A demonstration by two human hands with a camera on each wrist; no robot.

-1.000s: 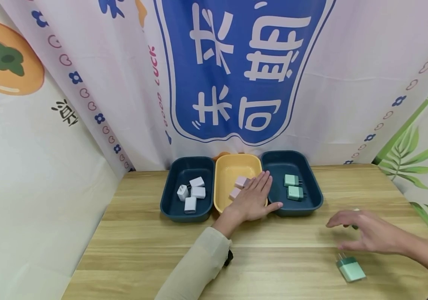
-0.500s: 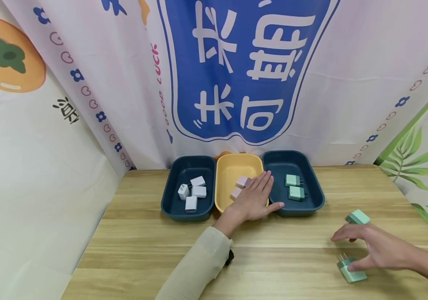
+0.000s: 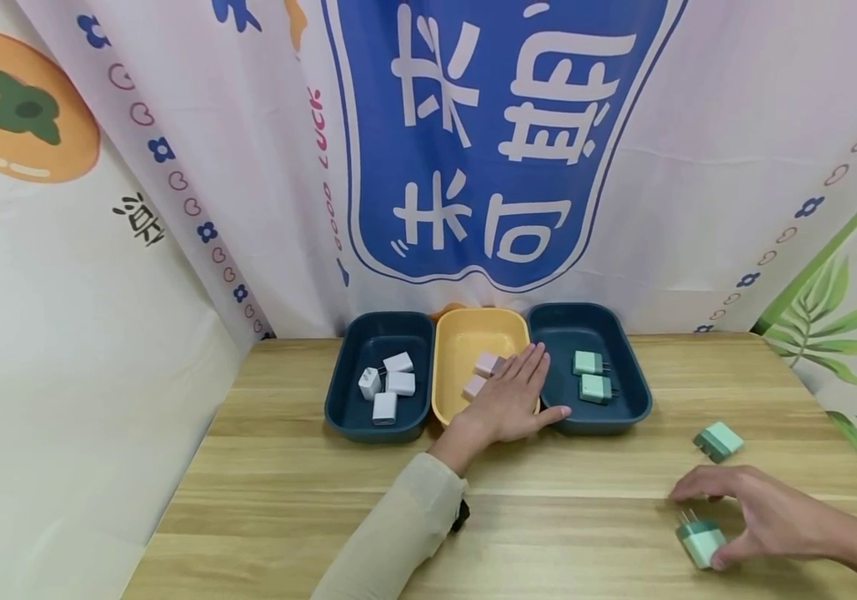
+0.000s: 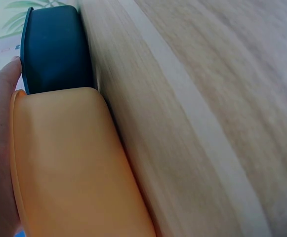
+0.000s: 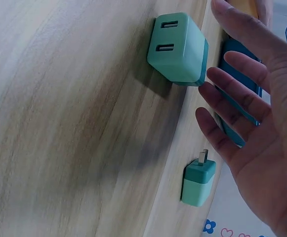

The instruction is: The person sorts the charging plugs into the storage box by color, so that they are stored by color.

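Note:
My left hand [image 3: 507, 404] lies flat across the near right part of the yellow tray [image 3: 466, 321], thumb over the rim of the right dark blue tray [image 3: 634, 417]. Pink chargers [image 3: 488, 364] in the yellow tray are partly hidden by its fingers. My right hand [image 3: 769, 517] is spread around a two-tone green plug charger [image 3: 702, 543] on the table. In the right wrist view its fingers are loosely extended beside the charger [image 5: 178, 49], not gripping it; the thumb is close by. A second green charger [image 3: 719, 442] lies beyond the right hand, prongs facing left.
The left dark blue tray [image 3: 342, 421] holds several white chargers [image 3: 398, 383]. Two green chargers [image 3: 591, 375] lie in the right tray. The three trays stand side by side at the back of the wooden table [image 3: 263, 492], against a printed curtain [image 3: 669, 250].
My right hand has moved back toward the near charger, leaving the other green charger lying on the table behind it. The left hand has stayed on the trays. The view shifts slightly.

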